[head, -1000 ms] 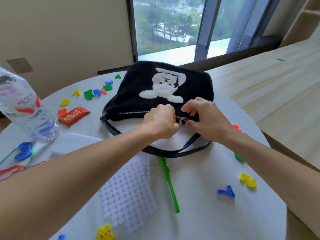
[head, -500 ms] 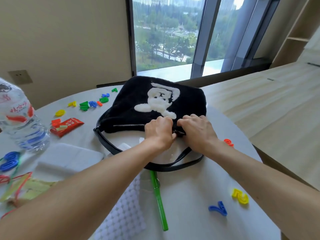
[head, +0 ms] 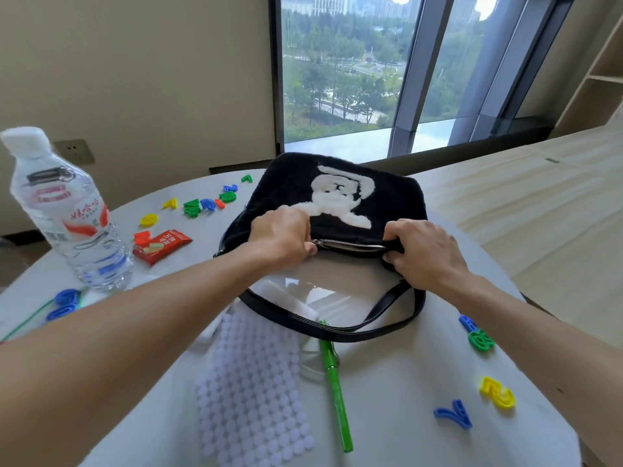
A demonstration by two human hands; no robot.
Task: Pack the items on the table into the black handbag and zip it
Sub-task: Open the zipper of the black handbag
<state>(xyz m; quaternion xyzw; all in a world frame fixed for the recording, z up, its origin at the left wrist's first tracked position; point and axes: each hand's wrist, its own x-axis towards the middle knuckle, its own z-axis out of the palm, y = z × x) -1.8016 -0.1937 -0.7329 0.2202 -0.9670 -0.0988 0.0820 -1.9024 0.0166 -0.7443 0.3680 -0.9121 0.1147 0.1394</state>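
One black handbag [head: 337, 197], flat on the surface [head: 387, 382] dead ahead, white-figure face up, mouth edge toward the person. Zipper [head: 350, 245] is the long axis. It runs left-right across the view, roughly square to both forearms. The stretch between the hands is parted and grey lining shows in the slit; can't see the contents.

Left hand [head: 281, 235] is curled at the slit's left end, fingertips on what looks like the slider, so it reads as a pinch. Right hand [head: 423, 252] is clamped on the bag's right mouth corner as an anchor. Hands well apart, one at each end of the open stretch.

My read: this is the opening step. Slider travel is along that axis, leftward, so the left hand pulls while the right holds counter-tension. Zip beyond the left hand is hidden, so can't tell how much is closed.

Strap [head: 303, 318] loops out on the near side. Green pen [head: 335, 389] points at the mouth, far end reaching the strap, nearer the left hand. Dot sheet [head: 253, 382] sits just left of the pen. Water bottle [head: 67, 224] and red snack packet [head: 161, 246] are left of the bag, on the left hand's side. Plastic numbers [head: 497, 396] are scattered on both sides.

Nothing visibly packed, so early in the task.
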